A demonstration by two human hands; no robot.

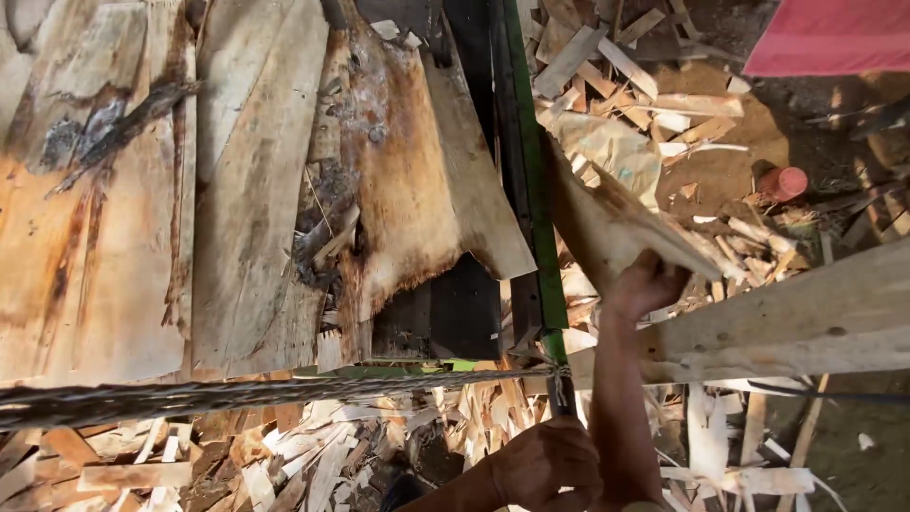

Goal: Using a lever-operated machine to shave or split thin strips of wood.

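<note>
1. The wood offcut [616, 223] is a thin, pale, roughly triangular slab with a torn, splintered edge; it tilts up just right of the green frame rail [531, 190], over the litter of wood scraps [645, 85] on the ground.
2. The right hand [645, 284] grips the offcut's lower end; its fingers curl under and behind the wood, so the slab rises up and leftward from the knuckles.
3. The left hand [545, 465] is clenched around a dark handle [559, 393] at the rail's lower end, where a twisted rope [237, 393] meets it.
4. A pale wooden beam [806, 318] runs just below the right hand; broad veneer sheets [237, 190] lie left of the rail.
</note>
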